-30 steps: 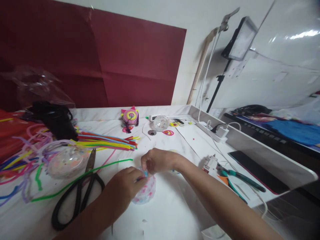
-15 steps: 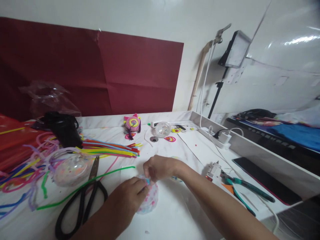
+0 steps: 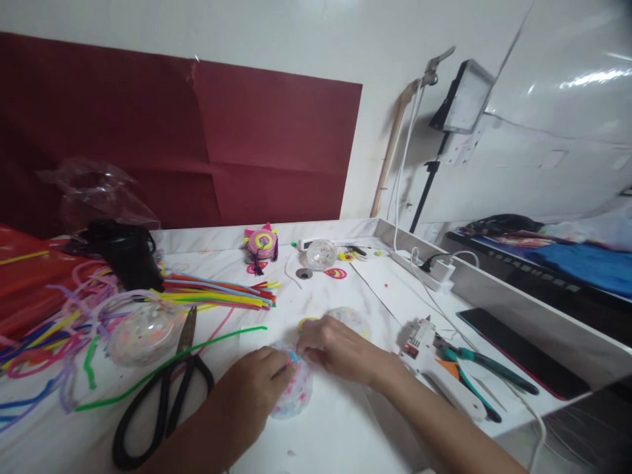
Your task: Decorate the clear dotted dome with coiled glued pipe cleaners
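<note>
A clear round container with pink and blue specks (image 3: pixel 299 395) rests on the white table in front of me. My left hand (image 3: pixel 259 382) is closed on its left side, fingers at its upper edge. My right hand (image 3: pixel 330 345) is beside the container's upper right, its fingers curled; whether they hold anything is hidden. Behind the right hand lies another clear round piece with pale yellow specks (image 3: pixel 350 319), and a small yellow piece (image 3: pixel 308 324) shows at the knuckles. A green pipe cleaner (image 3: pixel 217 341) runs over black-handled scissors (image 3: pixel 165 395) on the left.
Pipe cleaners (image 3: pixel 217 293) and a speckled clear ball (image 3: pixel 145 332) lie at the left. A pink ornament (image 3: pixel 263 245) and a clear dome (image 3: pixel 320 255) stand at the back. A glue gun (image 3: pixel 444 382), pliers (image 3: pixel 498 370) and a power strip (image 3: pixel 434 276) are at the right.
My right hand has moved slightly right and down, away from the left fingertips, uncovering more of the glue gun and the pale yellow piece. The left hand has hardly moved.
</note>
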Tool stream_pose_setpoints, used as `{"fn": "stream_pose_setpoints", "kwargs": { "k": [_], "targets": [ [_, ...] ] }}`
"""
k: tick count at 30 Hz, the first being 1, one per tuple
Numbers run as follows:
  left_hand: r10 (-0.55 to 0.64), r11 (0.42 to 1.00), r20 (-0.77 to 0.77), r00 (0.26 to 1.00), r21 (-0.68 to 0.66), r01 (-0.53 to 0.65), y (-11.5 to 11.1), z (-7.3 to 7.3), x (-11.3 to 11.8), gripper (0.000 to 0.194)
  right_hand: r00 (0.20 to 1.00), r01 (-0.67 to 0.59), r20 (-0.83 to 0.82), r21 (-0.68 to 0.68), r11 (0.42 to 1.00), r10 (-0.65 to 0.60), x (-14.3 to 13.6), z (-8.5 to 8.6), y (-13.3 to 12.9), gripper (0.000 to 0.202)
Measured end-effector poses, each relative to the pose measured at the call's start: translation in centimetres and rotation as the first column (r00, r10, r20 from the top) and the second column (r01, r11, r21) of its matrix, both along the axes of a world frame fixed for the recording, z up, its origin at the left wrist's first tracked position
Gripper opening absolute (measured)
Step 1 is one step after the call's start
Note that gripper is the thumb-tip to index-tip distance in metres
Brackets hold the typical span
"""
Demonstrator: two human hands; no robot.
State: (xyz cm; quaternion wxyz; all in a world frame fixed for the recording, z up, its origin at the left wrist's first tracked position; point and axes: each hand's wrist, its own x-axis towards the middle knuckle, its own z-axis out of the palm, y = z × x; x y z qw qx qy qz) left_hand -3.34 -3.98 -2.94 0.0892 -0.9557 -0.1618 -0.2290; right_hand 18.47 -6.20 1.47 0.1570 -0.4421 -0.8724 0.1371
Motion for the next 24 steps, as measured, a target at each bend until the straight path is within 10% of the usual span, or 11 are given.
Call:
{"fn": "stream_pose_setpoints", "kwargs": {
  "k": [24],
  "targets": [
    [0.072, 0.986, 0.044, 0.996, -0.156, -0.064, 0.7, -2.9, -0.8, 0.027, 0.983, 0.053, 0.147, 0.334, 0.941, -0.108, -1.1, -3.2, -1.1, 0.013]
  ]
}}
